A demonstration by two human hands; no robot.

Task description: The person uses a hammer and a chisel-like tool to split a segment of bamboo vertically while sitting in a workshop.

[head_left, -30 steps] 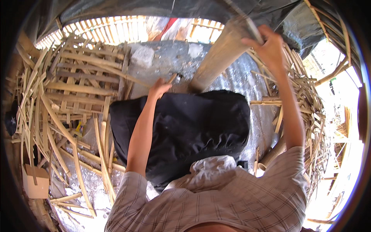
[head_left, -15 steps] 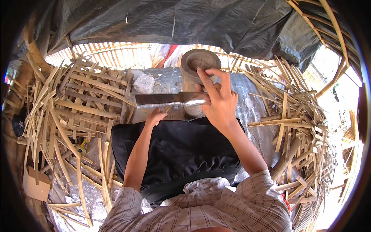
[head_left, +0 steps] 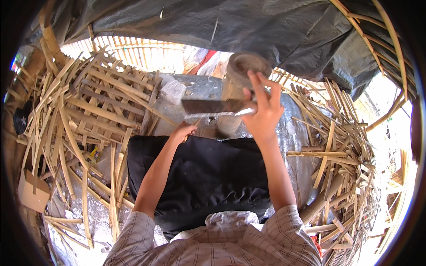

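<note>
My right hand (head_left: 265, 113) is closed on a broad-bladed knife (head_left: 205, 107), with some fingers raised off its handle. The blade points left, held level above my lap and in front of a tall hollow-topped mortar (head_left: 230, 91). Just below the blade's left end, my left hand (head_left: 183, 131) pinches a thin bamboo strip (head_left: 197, 122), whose tip pokes out past the fingers. Blade and strip look apart, though the gap is hard to judge. A black cloth (head_left: 199, 177) covers my lap beneath both forearms.
Woven bamboo lattice (head_left: 111, 99) and loose strips pile up at left. More split bamboo (head_left: 341, 150) heaps at right. A whitish stone block (head_left: 172, 91) lies left of the mortar. Dark plastic sheeting (head_left: 266, 26) hangs low ahead. A cardboard box (head_left: 33, 191) sits at far left.
The whole view has shifted, so the mortar appears farther right. My right hand and the knife also appear farther right; the blade looks darker. My left hand stays near the lap cloth's far edge.
</note>
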